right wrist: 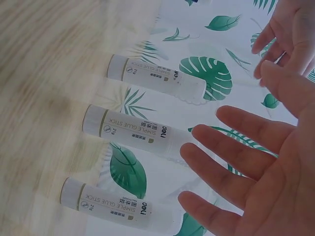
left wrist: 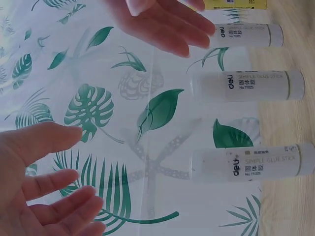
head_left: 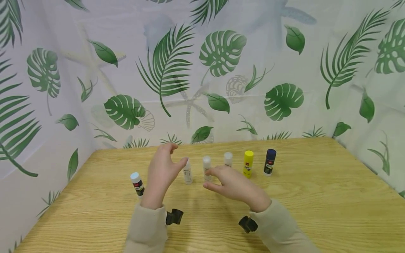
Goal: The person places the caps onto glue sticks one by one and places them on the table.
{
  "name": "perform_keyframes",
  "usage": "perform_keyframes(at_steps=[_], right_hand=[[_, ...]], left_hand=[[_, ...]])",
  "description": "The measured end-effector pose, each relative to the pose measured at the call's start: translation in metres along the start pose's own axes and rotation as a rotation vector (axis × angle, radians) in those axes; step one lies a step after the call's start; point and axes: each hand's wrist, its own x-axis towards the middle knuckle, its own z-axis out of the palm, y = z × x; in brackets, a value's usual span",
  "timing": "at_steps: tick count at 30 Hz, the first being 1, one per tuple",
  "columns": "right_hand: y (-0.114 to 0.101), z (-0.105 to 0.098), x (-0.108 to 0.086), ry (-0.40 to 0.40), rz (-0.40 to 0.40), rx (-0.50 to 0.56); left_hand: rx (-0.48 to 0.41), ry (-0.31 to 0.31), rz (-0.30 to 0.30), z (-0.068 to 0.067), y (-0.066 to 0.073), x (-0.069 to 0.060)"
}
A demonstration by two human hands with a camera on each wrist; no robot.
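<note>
Three white glue sticks stand upright in a row: the left one (head_left: 188, 175), the middle one (head_left: 207, 164) and the right one (head_left: 228, 158). My left hand (head_left: 162, 172) hovers beside the left white stick, thumb and fingers spread apart with nothing between them. Over the table in front of the middle and right white sticks is my right hand (head_left: 235, 182), partly covering both. In the right wrist view its fingers (right wrist: 221, 172) are loosely extended and hold nothing; fingertips overlap the middle stick (right wrist: 135, 130), and contact is unclear.
To the right stand a yellow glue stick (head_left: 248, 163) and a navy-capped glue stick (head_left: 270, 162). A black-and-white glue stick with a light blue cap (head_left: 137, 184) stands left of my left hand. Behind the wooden table (head_left: 316, 196) hangs a leaf-patterned cloth (head_left: 190, 80).
</note>
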Motion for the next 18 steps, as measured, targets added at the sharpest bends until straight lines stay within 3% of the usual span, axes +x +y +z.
perform_keyframes(at_steps=[6, 8, 11, 18], right_hand=[[0.000, 0.001, -0.001, -0.001, 0.010, -0.010], [0.001, 0.001, 0.000, -0.004, 0.010, -0.014], [0.001, 0.001, 0.000, -0.006, 0.005, -0.017], [0.000, 0.001, 0.000, -0.010, 0.006, -0.013]], left_hand=[[0.009, 0.138, 0.158, -0.006, -0.011, -0.008], [0.015, 0.167, 0.181, -0.010, -0.017, -0.010], [0.044, 0.170, 0.166, -0.015, -0.028, -0.014], [0.117, 0.106, 0.078, -0.027, -0.054, -0.019]])
